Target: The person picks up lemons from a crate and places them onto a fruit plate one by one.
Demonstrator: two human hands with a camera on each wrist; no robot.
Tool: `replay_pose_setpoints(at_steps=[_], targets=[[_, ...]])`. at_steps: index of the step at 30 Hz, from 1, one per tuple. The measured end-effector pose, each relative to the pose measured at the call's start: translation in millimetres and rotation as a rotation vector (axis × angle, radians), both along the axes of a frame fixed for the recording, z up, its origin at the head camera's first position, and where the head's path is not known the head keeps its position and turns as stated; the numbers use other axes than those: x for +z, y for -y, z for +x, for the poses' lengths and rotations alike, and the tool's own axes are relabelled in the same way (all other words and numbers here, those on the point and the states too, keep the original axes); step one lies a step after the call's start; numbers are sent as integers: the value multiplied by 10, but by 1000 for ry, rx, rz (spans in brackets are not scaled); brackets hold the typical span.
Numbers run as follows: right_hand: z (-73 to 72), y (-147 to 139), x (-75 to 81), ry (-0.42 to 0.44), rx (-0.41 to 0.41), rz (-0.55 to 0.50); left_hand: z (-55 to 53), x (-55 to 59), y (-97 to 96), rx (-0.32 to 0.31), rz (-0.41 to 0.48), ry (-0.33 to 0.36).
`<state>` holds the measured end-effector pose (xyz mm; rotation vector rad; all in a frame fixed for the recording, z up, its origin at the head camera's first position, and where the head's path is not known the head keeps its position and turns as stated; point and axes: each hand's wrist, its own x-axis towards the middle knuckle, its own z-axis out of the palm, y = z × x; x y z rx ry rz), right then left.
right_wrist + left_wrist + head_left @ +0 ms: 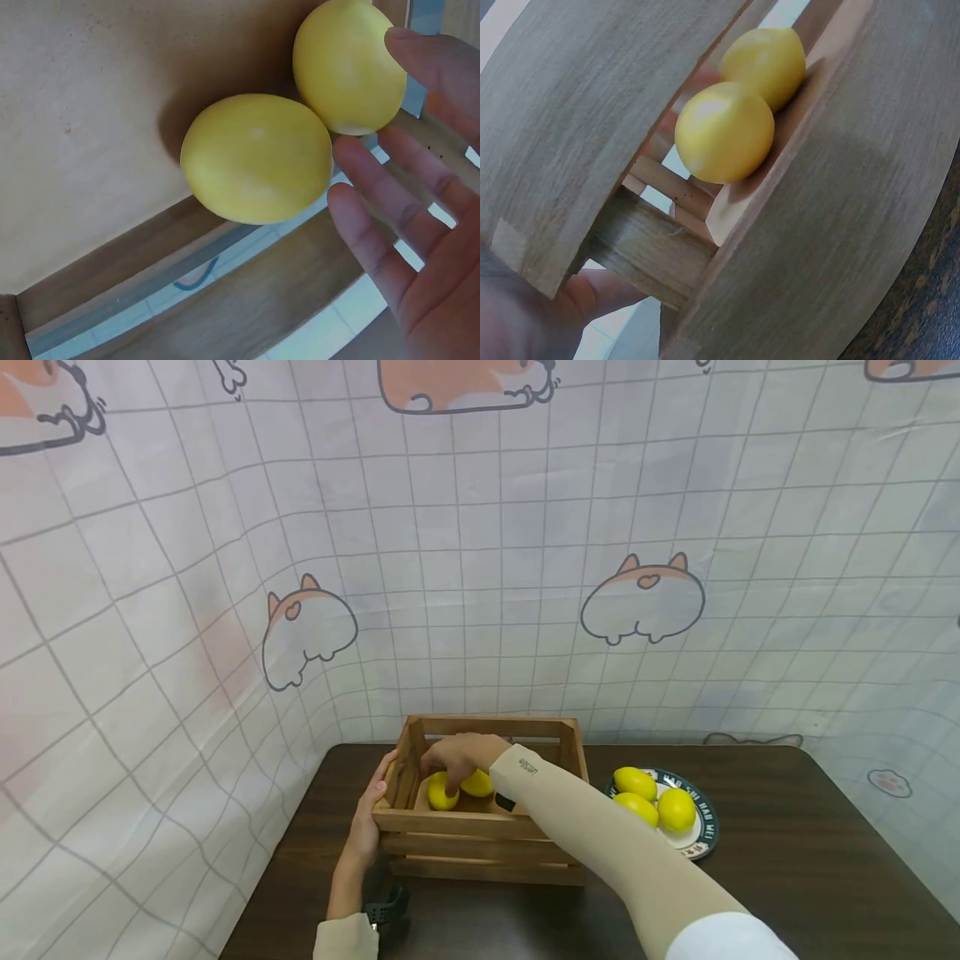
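A slatted wooden crate (480,845) stands on the table with two lemons inside. My left hand (366,817) holds the crate's left side at the near corner; its wrist view shows part of that hand (532,319) at the corner slats. Inside the crate, my right hand (465,756) reaches over the left lemon (442,793), beside the other lemon (477,783). In the right wrist view, the thumb overlaps the edge of the upper lemon (349,67). The extended fingers (367,161) lie loosely at its side, near the lower lemon (255,159).
Right of the crate, a patterned plate (707,831) bears three lemons (677,810), partly behind my right sleeve. The dark table (810,843) backs onto a grid-patterned cloth (495,560) with cartoon dogs, which also runs along the left.
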<state>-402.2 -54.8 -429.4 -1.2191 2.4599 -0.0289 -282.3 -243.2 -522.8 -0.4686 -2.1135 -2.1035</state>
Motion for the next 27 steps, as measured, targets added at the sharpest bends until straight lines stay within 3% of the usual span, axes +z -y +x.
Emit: replay_pose_setpoints(at_steps=[16, 27], targets=[[14, 108, -143, 49, -32, 22, 21, 30, -13, 1, -6, -6], [31, 120, -197, 106, -39, 56, 10, -9, 6, 14, -2, 8]])
